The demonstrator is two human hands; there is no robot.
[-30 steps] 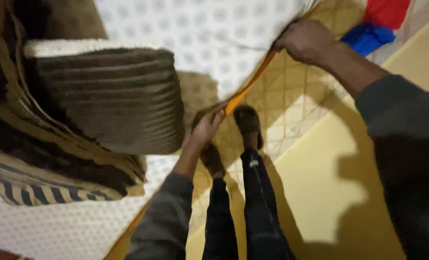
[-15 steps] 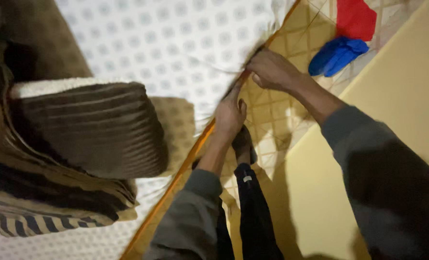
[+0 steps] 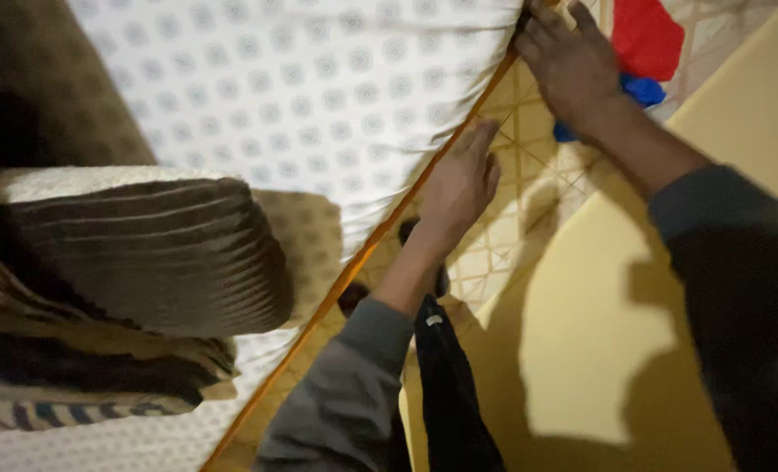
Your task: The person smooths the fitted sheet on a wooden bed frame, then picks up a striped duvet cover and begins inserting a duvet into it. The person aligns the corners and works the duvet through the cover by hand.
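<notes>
The sheet (image 3: 319, 87) is white with a regular grid of small grey square motifs. It covers the mattress and fills the upper middle of the view. Its right border runs diagonally from upper right to lower left, following an orange edge strip (image 3: 367, 253) on the mattress side.

Your left hand (image 3: 459, 188) lies flat against that border, fingers extended and close together, palm pressed to the side of the mattress just below the sheet. Your right hand (image 3: 568, 61) is further up the same border, fingers curled over the sheet edge; whether it pinches the cloth cannot be told.

To the left, a stack of folded brown blankets (image 3: 144, 253) rests on the sheet, with a striped layer at the bottom. The stack sits well apart from both hands, leaving a bare stretch of sheet between.

To the right of the border, a floor with a pale diamond pattern (image 3: 520, 227) forms a narrow lane, bounded by a yellow wall (image 3: 633, 350). Your legs stand in that lane. A red cloth (image 3: 646, 39) and a blue cloth (image 3: 642, 92) lie on the floor just beside your right hand.
</notes>
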